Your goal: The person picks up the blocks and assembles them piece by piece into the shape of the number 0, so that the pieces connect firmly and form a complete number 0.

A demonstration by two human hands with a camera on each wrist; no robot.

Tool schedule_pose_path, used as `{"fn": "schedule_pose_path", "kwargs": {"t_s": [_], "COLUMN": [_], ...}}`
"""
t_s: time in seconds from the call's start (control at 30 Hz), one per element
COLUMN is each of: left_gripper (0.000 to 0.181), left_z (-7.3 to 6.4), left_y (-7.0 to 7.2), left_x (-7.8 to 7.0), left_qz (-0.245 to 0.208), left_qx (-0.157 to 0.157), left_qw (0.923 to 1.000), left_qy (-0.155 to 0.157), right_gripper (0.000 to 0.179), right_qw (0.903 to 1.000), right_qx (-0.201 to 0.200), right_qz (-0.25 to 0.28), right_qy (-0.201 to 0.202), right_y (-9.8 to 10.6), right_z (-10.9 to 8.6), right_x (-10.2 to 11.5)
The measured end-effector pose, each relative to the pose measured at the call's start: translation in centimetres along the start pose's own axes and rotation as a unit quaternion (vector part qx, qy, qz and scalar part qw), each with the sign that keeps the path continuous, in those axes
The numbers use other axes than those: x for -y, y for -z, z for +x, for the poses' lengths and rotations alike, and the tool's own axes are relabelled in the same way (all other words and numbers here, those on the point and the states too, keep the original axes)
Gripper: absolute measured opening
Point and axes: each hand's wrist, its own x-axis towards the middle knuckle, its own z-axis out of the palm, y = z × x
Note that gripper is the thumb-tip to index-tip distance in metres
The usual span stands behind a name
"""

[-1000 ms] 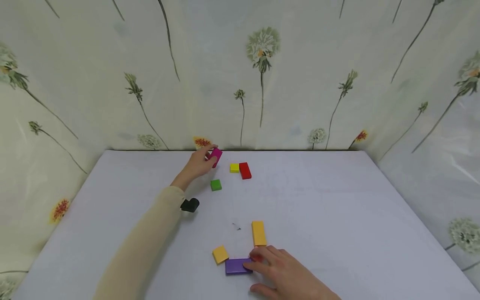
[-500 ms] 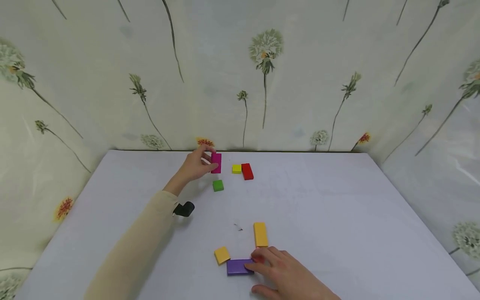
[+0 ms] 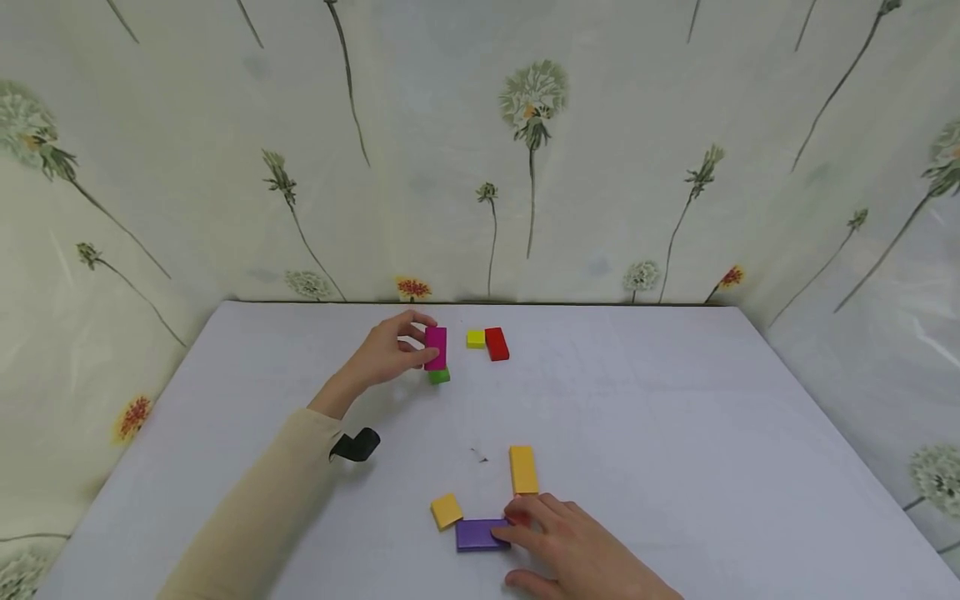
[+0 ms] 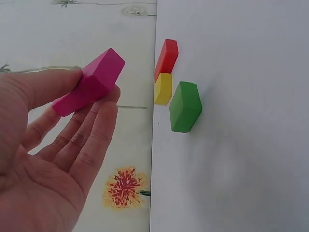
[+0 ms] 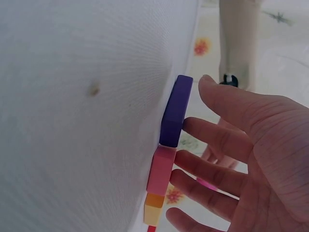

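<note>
My left hand (image 3: pixel 382 352) pinches a magenta block (image 3: pixel 436 348) between thumb and fingers. In the head view this block overlaps part of a green block (image 3: pixel 439 377); in the left wrist view it is apart from the green block (image 4: pixel 185 107), held off the table. Near the front, fingertips of my right hand (image 3: pixel 577 546) rest on a purple block (image 3: pixel 477 537) and a pink block (image 5: pixel 161 171). The pink one is mostly hidden by the fingers in the head view. A long orange-yellow block (image 3: pixel 523 470) lies just beyond that hand.
A small yellow block (image 3: pixel 476 339) and a red block (image 3: pixel 497 344) lie side by side near the table's back edge. One short orange-yellow block (image 3: pixel 446 512) touches or nearly touches the purple block's left corner. A flower-patterned sheet (image 3: pixel 450 150) hangs behind the white table (image 3: pixel 660 417).
My left hand has brought the magenta block nearer to me, toward the green block, and turned it from tilted to straight. The right hand stays on its blocks.
</note>
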Motion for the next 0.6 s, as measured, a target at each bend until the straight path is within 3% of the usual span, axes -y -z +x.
{"fn": "schedule_pose_path", "kwargs": {"t_s": [0.43,0.6], "left_gripper": [0.042,0.042], "left_z": [-3.0,-3.6], "left_y": [-0.9,-1.5], "left_x": [0.3,0.5], "left_qz": [-0.019,-0.030], "left_qx": [0.068,0.078], "left_qw": [0.9971,0.9959], "left_qy": [0.026,0.033], "right_gripper": [0.052,0.053], "right_qw": [0.9985,0.9984], "right_qx": [0.035,0.040], "right_qz": [0.021,0.019], "right_qy": [-0.035,-0.036], "right_y": [0.4,0.5], "right_z": [0.1,0.2], "right_x": [0.4,0.5]}}
